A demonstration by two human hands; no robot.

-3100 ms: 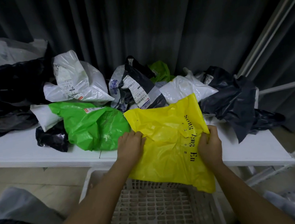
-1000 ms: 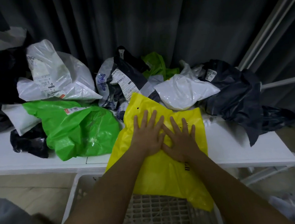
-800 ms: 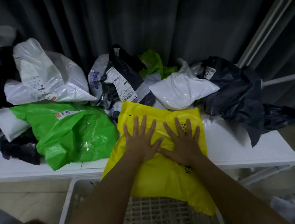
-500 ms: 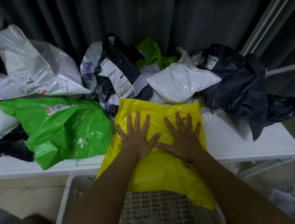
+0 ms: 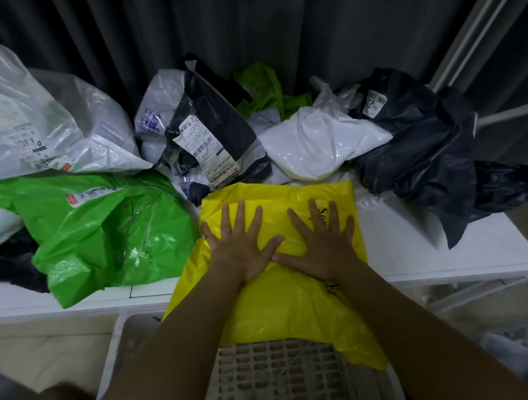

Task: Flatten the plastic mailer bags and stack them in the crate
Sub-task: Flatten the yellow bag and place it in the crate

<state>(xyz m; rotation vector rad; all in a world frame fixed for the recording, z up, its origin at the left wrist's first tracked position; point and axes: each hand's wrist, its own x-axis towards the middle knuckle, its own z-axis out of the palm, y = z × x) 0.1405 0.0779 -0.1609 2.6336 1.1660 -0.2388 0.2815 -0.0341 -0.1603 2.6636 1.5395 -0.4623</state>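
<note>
Dark pleated curtain (image 5: 304, 20) behind, white table (image 5: 420, 250), pale floor (image 5: 46, 349), dim light

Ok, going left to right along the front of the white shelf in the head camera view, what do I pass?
Big green mailer bag → left hand → right hand, both pressed flat on the yellow mailer bag → bare white shelf → dark crumpled bag.

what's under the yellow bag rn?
The yellow bag lies on the white table; its near part overhangs the crate. Both hands press on top. Whatever lies under the covered part is hidden.
</note>
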